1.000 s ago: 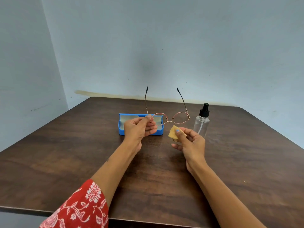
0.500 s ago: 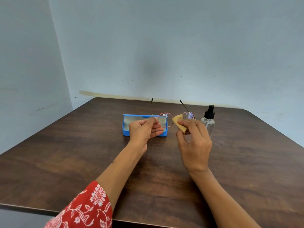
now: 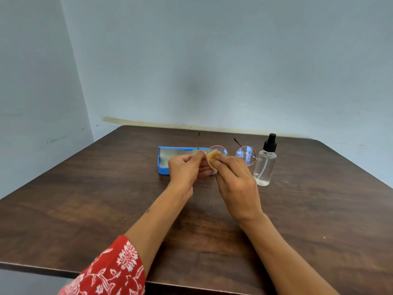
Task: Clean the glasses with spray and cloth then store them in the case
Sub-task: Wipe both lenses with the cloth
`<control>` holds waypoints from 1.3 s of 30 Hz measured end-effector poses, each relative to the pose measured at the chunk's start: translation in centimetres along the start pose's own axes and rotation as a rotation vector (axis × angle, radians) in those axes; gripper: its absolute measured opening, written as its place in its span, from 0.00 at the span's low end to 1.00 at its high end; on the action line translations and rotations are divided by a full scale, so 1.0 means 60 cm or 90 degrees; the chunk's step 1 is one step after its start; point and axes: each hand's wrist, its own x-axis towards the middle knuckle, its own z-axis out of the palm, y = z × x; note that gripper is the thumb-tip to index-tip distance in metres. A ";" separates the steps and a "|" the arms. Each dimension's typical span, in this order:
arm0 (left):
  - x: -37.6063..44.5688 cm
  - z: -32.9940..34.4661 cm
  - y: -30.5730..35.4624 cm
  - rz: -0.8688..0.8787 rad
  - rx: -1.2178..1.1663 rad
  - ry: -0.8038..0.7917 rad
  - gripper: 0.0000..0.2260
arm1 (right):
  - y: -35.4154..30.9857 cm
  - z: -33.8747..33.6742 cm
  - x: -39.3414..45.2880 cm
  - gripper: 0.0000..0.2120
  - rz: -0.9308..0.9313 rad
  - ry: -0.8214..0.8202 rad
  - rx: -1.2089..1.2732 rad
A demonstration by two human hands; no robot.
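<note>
The left hand [image 3: 187,167] holds the glasses [image 3: 231,153] above the tabletop [image 3: 85,199], its fingers [image 3: 205,172] curled and pinching the frame at the left hinge. The right hand [image 3: 236,184] pinches a small tan cloth [image 3: 213,156] and presses it to the left lens; the cloth covers the lower part of that lens, and how the fingertips meet behind it is hidden, so it seems thumb and forefinger grip through the cloth. The right lens is bare and shows bluish reflections. Both temples are open and point away toward the wall [image 3: 212,60].

Behind the left hand lies the blue case [image 3: 164,160], open, its grey lining showing; the hand hides the case's right end. The spray bottle [image 3: 265,165] stands upright just right of the glasses, clear with a black pump top, with the right rim overlapping its left edge in view, though whether they touch cannot be told. A red floral sleeve [image 3: 110,271] covers the left forearm near the front edge of the tabletop. Both forearms cross the middle of the brown wood surface
</note>
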 end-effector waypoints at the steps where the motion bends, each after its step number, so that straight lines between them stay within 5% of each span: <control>1: 0.000 0.000 0.001 -0.004 0.001 0.004 0.07 | 0.004 -0.001 0.001 0.09 0.016 0.013 -0.001; 23: 0.006 -0.003 -0.001 0.006 0.021 -0.002 0.06 | -0.007 0.002 -0.001 0.11 -0.035 -0.034 -0.028; 39: 0.008 -0.005 0.001 -0.008 0.045 0.022 0.06 | 0.001 0.000 0.000 0.16 0.035 -0.015 -0.044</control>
